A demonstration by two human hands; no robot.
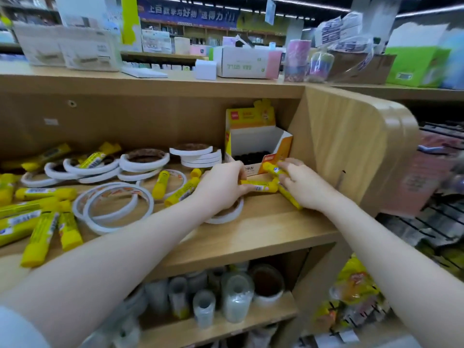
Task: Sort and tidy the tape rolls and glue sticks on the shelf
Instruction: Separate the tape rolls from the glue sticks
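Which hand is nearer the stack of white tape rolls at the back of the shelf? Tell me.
Left. The left hand holds a glue stick just right of the stack of tape rolls; the right hand is farther right, by the display box.

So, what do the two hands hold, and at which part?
Each holds a glue stick: the left hand pinches one near its left end; the right hand grips another around its right part.

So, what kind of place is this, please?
Most likely a stationery shop. Glue sticks and tape rolls lie on a wooden shelf, beside a display box, with stocked shelves and a banner behind.
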